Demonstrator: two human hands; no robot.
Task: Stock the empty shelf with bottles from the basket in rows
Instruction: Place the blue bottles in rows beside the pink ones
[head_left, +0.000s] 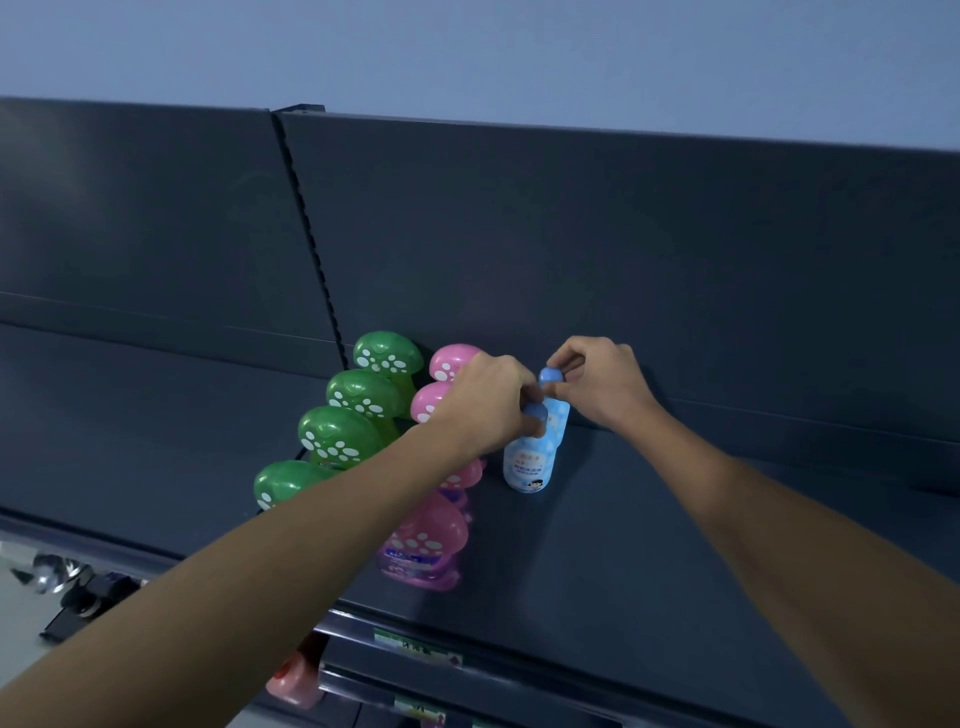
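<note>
Two blue bottles stand one behind the other on the dark shelf (649, 545). My left hand (485, 402) pinches the blue cap of the front blue bottle (532, 462). My right hand (602, 379) pinches the cap of the rear blue bottle (557, 410), close to the back panel. To the left, a row of several green mushroom-capped bottles (340, 434) runs front to back. A row of pink mushroom-capped bottles (428, 535) stands beside it, partly hidden by my left arm. The basket is out of view.
The shelf's right part is bare dark metal. Its front edge (415, 649) carries price tags, and a pink bottle (296, 680) shows on a lower shelf. Wheels of a trolley (78, 587) sit on the floor at lower left.
</note>
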